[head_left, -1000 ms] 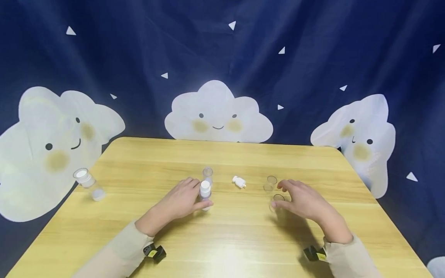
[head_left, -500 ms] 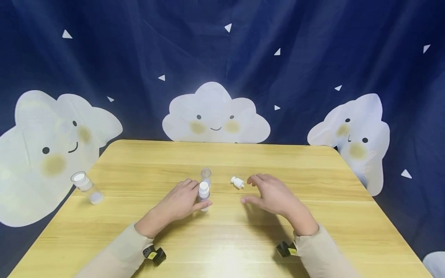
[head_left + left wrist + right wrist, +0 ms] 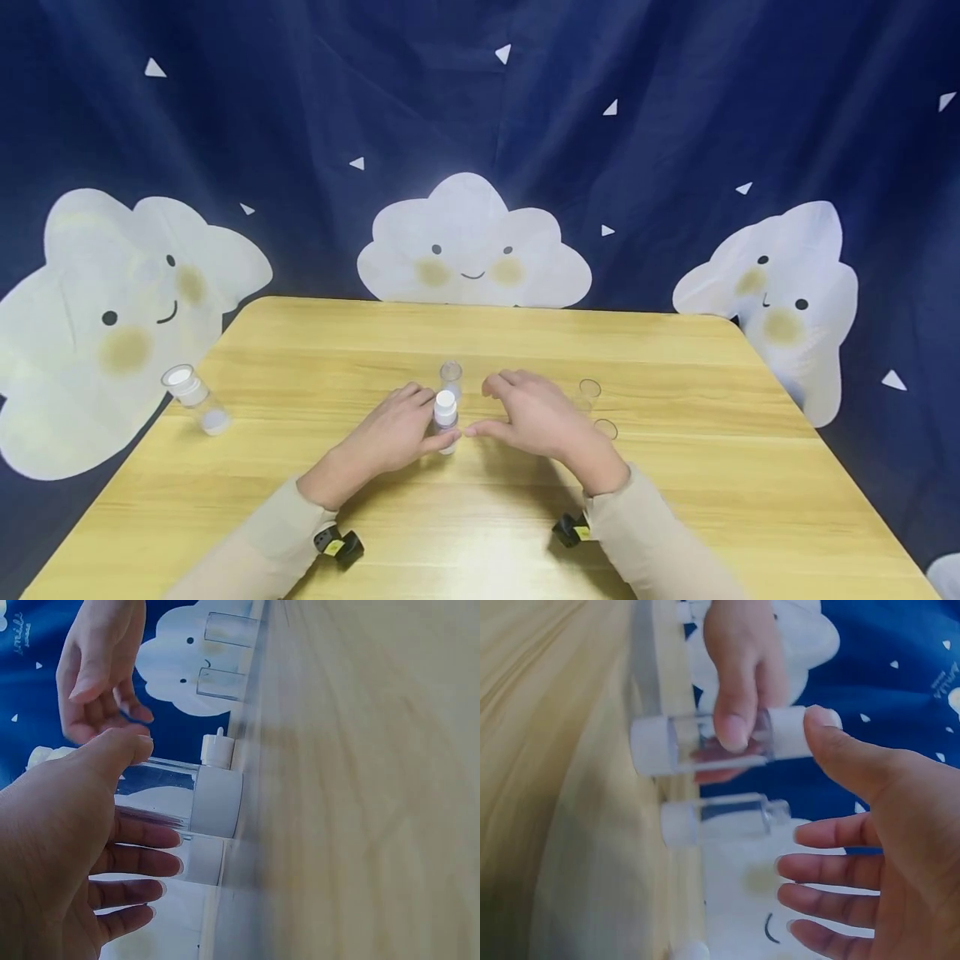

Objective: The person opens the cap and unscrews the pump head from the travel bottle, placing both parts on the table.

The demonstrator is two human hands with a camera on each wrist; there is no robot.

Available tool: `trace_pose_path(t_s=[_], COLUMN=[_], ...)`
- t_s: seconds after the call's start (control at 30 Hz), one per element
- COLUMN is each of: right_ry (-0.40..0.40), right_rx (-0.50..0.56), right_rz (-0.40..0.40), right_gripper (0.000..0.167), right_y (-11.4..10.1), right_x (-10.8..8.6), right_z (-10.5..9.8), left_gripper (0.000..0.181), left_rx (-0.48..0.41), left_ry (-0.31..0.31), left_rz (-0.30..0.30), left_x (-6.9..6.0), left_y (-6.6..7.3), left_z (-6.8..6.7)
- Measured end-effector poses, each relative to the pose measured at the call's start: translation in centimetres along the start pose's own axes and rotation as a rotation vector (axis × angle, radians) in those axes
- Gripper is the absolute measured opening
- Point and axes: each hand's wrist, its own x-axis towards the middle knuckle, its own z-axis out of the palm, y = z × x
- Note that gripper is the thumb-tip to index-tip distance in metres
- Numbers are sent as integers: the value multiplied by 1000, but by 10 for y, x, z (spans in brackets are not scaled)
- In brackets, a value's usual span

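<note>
A clear bottle with a white base and white top stands upright on the table. My left hand holds it, thumb on the near side and fingers behind, as the right wrist view shows. My right hand hovers just right of the bottle with its fingers spread; in the right wrist view its thumb overlaps the bottle's white top, and I cannot tell whether they touch. Behind stands a second clear bottle with an uncapped neck. A small white nozzle piece is hidden by my right hand in the head view.
Two clear cylindrical covers stand on the table to the right, partly behind my right hand in the head view. Another clear bottle with a white top stands near the table's left edge. A dark blue curtain hangs behind.
My right hand has moved left from beside the clear covers, past the small white nozzle piece, to the held bottle. My left hand has stayed on the bottle.
</note>
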Motion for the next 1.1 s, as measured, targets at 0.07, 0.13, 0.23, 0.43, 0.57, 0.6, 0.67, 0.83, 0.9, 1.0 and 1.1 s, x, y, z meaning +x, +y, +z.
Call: trace_pose_path(t_s=[0.07, 0.13, 0.23, 0.43, 0.57, 0.6, 0.67, 0.83, 0.9, 1.0, 1.1], right_ry=[3, 6, -3, -39, -35, -32, -27, -24, -24, -26, -24], right_rx=[-7, -15, -18, 7, -14, -19, -30, -52, -55, -49, -27], right_rz=[-20, -41, -58, -59, -81, -86, -97, -127, -134, -145, -160], right_gripper=[62, 60, 59, 59, 55, 54, 53, 52, 51, 51, 50], right_y=[-4, -7, -11, -17, -20, -21, -22, -24, -23, -22, -20], right_x=[7, 13, 19, 25, 28, 29, 31, 35, 36, 38, 41], right_z=[3, 7, 11, 18, 22, 23, 24, 26, 26, 25, 24], left_gripper=[65, 66, 64, 54, 52, 51, 51, 52, 51, 45, 40], left_rx=[-1, -5, -16, -46, -45, -46, -43, -54, -65, -83, -100], left_ry=[4, 3, -8, -27, -26, -23, -14, -10, -14, -10, -5], left_rz=[-2, -4, -8, -6, 1, 6, 11, 21, 23, 35, 44], left_x=[1, 1, 1, -1, -3, -3, -4, -3, -2, 0, 2], left_y=[0, -1, 0, 0, -1, -1, -1, -1, 0, 0, -1], left_z=[0, -1, -2, -1, 2, 2, 3, 2, 1, 0, 0])
